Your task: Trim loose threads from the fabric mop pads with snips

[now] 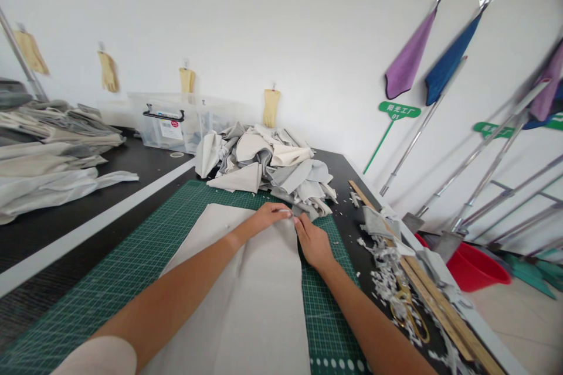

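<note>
A long sheet of pale beige cloth [259, 299] lies flat on the green cutting mat [132, 269]. My left hand [268, 217] and my right hand [312, 241] meet at the cloth's far right corner. Both pinch the fabric edge there, fingers closed on it. Just beyond the hands sits a heap of grey and cream cloth pieces [268, 167].
Stacked folded fabric [53, 152] lies at left, a clear plastic box [176, 120] at the back. Wooden rulers [440, 299], yellow-handled scissors [409, 316] and cloth scraps line the table's right edge. A red basin [477, 266] and metal poles stand on the floor at right.
</note>
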`<move>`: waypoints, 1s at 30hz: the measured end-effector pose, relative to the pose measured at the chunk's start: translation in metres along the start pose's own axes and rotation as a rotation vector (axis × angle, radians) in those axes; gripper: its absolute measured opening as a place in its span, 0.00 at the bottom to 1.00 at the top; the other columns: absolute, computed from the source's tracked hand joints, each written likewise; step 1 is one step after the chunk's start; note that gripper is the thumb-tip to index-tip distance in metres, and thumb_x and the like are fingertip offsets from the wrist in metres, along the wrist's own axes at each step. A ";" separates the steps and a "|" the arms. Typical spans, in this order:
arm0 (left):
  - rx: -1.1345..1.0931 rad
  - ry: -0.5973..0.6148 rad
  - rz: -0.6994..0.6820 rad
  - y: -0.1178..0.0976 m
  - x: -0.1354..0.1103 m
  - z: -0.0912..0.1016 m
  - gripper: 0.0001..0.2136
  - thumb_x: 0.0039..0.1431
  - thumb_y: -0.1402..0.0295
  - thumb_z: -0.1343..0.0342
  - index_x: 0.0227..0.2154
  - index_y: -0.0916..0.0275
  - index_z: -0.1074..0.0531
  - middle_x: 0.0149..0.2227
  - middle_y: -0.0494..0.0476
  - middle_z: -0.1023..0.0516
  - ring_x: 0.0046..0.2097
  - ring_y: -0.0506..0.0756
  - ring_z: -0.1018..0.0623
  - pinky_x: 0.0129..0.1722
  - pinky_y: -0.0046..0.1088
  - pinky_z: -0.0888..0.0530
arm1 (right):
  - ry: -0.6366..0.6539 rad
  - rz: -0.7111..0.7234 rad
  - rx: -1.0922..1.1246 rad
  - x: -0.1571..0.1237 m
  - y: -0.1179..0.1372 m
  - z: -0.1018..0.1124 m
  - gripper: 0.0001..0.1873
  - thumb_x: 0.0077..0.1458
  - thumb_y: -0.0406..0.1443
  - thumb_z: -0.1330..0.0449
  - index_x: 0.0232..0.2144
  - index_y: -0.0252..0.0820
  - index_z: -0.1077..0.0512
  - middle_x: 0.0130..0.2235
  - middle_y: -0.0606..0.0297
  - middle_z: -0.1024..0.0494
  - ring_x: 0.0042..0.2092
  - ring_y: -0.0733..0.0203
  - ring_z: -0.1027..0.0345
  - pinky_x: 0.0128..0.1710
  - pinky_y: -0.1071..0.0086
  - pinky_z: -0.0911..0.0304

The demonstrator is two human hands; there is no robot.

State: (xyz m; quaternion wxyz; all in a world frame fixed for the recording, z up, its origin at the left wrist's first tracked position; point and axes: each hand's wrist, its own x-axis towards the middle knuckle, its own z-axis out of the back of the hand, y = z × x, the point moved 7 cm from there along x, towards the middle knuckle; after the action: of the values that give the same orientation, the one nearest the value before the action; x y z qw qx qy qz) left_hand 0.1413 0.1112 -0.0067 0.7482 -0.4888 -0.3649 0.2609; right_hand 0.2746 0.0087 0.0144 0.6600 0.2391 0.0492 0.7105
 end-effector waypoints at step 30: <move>-0.041 -0.027 0.059 0.006 -0.002 0.001 0.20 0.54 0.54 0.37 0.40 0.67 0.18 0.40 0.60 0.16 0.42 0.58 0.21 0.45 0.30 0.28 | -0.007 0.012 0.004 -0.001 0.005 0.002 0.25 0.71 0.52 0.65 0.40 0.45 0.36 0.28 0.68 0.27 0.31 0.59 0.30 0.30 0.72 0.51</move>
State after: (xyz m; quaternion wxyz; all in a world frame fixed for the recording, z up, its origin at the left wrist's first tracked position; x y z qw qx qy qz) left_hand 0.1396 0.1124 -0.0124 0.7250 -0.5110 -0.3659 0.2817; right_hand 0.2711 0.0069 0.0176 0.6553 0.2431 0.0467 0.7137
